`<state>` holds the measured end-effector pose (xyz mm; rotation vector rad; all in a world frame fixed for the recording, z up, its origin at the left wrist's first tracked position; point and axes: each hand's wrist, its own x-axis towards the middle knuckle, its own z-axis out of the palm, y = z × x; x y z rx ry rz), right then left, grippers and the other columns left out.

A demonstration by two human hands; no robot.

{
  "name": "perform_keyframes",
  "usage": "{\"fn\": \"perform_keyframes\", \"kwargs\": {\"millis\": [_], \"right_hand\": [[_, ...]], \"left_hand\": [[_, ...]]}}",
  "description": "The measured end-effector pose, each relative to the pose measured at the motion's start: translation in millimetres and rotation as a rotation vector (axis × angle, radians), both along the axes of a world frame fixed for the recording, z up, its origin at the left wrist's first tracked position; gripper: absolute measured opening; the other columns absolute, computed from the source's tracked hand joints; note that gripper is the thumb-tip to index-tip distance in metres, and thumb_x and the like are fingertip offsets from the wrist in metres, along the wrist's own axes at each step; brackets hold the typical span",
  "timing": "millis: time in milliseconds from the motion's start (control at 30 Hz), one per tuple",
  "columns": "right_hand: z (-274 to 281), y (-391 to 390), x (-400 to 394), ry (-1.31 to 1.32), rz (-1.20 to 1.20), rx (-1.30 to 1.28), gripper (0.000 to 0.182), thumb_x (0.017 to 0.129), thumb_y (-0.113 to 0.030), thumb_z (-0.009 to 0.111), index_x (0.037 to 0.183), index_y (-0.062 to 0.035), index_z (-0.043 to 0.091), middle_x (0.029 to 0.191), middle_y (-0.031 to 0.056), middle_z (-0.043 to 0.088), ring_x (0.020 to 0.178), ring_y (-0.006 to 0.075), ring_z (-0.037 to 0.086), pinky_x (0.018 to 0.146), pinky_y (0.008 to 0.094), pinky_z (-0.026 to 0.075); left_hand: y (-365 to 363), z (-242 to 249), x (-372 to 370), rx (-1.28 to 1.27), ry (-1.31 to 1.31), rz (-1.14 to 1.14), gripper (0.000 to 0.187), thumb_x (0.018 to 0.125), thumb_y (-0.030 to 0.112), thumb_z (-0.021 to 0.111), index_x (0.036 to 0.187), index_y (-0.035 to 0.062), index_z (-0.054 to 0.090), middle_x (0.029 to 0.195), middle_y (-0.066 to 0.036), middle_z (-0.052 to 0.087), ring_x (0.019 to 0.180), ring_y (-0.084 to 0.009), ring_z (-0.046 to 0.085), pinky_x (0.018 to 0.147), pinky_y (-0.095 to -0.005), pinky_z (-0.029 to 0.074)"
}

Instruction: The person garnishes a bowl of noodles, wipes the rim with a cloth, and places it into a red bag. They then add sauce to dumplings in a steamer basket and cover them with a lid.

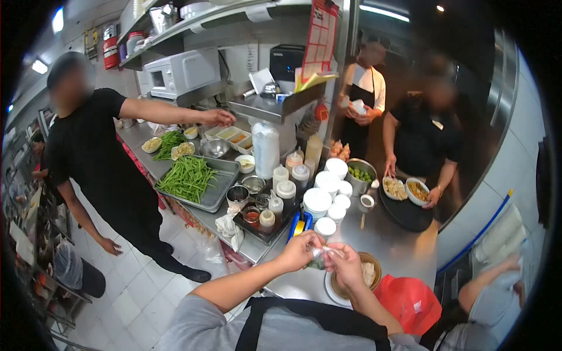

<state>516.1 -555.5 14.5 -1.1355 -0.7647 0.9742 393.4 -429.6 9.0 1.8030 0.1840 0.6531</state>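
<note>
— Holding anything, those two hands at the bottom of the view?

— Yes. The left hand [300,250] and the right hand [345,264] meet above the steel worktop [391,240], and the fingers [316,244] of both are pinched on a small clear plastic packet [324,251] stretched between them. What is inside it cannot be told.

— What lies under the hands?

— A brown bowl [374,270] with something pale in it, standing on a white plate [331,289] at the near edge of the worktop, just below the right hand. A red plastic bag [410,301] sits just beside the bowl, on the right.

— And further back?

— A stack of white lidded tubs [319,202], some squeeze bottles [285,190], and a metal bowl of green limes [360,173]. To the left is a metal tray [222,193] heaped with green beans [187,178].

— Anyone else about?

— A person in a black shirt [93,152] stands left of the worktop, one arm stretched out over the small containers at the back. Across the worktop another person in black [424,140] holds two bowls of food [407,190] over a dark round tray [407,215]. A third, in white with a black apron [363,93], stands behind.
</note>
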Motion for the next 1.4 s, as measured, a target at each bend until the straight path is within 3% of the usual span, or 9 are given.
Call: {"fn": "perform_keyframes", "kwargs": {"millis": [33,100,200,400,600,933,1033,1167,1400], "right_hand": [[4,-3,-5,-0.149,-0.072,0.008,0.013,0.085,-0.009,0.056,0.096,-0.0023,0.058,0.08,0.0062,0.062,0.07,0.0135,0.06,0.058,0.0246,0.048],[1,-5,0,-0.998,-0.232,0.04,0.023,0.08,-0.01,0.06,0.101,-0.0011,0.054,0.088,0.0117,0.064,0.079,0.0207,0.063,0.069,0.0306,0.05],[-6,-12,-25,-0.574,-0.319,0.066,0.036,0.075,-0.009,0.066,0.105,-0.0045,0.046,0.08,0.0085,0.057,0.066,0.0178,0.057,0.06,0.0306,0.047],[-11,-31,-51,-0.985,-0.285,0.151,0.032,0.069,-0.006,0.065,0.099,-0.0043,0.052,0.084,0.0103,0.05,0.071,0.0249,0.055,0.063,0.0337,0.046],[-29,-35,-47,-1.095,-0.334,0.093,0.023,0.066,-0.002,0.059,0.089,-0.0035,0.053,0.085,0.0111,0.05,0.071,0.029,0.055,0.061,0.0371,0.047],[-35,-62,-27,-0.867,-0.539,-0.033,0.014,0.068,0.002,0.059,0.076,-0.0038,0.048,0.075,0.01,0.047,0.065,0.0267,0.053,0.056,0.0346,0.044],[-31,-78,-23,-0.778,-0.564,-0.031,0.012,0.069,0.003,0.058,0.075,-0.0026,0.05,0.074,0.0101,0.048,0.067,0.026,0.054,0.059,0.0339,0.045],[-28,-101,-24,-0.766,-0.545,0.038,0.012,0.072,0.002,0.057,0.083,-0.0022,0.058,0.084,0.0099,0.055,0.078,0.0253,0.058,0.068,0.0329,0.047],[-12,-173,-11,-0.983,-0.806,0.001,0.016,0.071,-0.004,0.065,0.086,-0.0016,0.06,0.093,0.0118,0.058,0.087,0.0259,0.058,0.075,0.0337,0.048]], "left_hand": [[-8,-8,0,-0.216,0.002,0.026,0.008,0.075,-0.002,0.061,0.076,0.0053,0.059,0.091,-0.007,0.056,0.089,-0.0154,0.056,0.074,-0.027,0.045],[-20,-18,-1,0.186,0.18,0.207,0.012,0.075,-0.007,0.059,0.077,0.0048,0.056,0.082,-0.006,0.059,0.08,-0.0123,0.057,0.069,-0.027,0.047],[-30,-41,-1,-0.236,-0.105,0.227,0.02,0.075,-0.01,0.053,0.087,0.0056,0.052,0.082,-0.002,0.055,0.08,-0.0125,0.054,0.069,-0.0269,0.046],[-60,-41,-4,-1.0,-0.076,0.268,0.032,0.077,-0.012,0.038,0.105,0.0051,0.043,0.091,-0.007,0.053,0.071,-0.0107,0.054,0.06,-0.0221,0.045],[-62,-74,-9,-0.946,0.08,0.133,0.034,0.078,-0.01,0.044,0.108,0.0036,0.043,0.088,-0.004,0.051,0.072,-0.0096,0.053,0.061,-0.0203,0.045],[-60,-51,1,-0.072,0.244,-0.044,0.01,0.078,-0.002,0.06,0.087,0.0025,0.058,0.088,0.0,0.047,0.077,-0.0077,0.047,0.069,-0.0206,0.039],[-58,-53,7,-0.29,0.184,-0.317,0.006,0.082,0.007,0.058,0.087,0.0026,0.058,0.096,-0.001,0.048,0.082,-0.0115,0.05,0.075,-0.0247,0.039],[-70,-46,14,-1.129,0.351,-0.752,0.024,0.089,0.024,0.055,0.1,0.0035,0.056,0.099,-0.003,0.054,0.082,-0.0135,0.052,0.075,-0.0267,0.04],[-137,-23,73,-0.911,0.447,-0.752,0.022,0.092,0.02,0.049,0.106,0.0033,0.05,0.094,-0.005,0.057,0.092,-0.0141,0.056,0.08,-0.0285,0.049]]}}
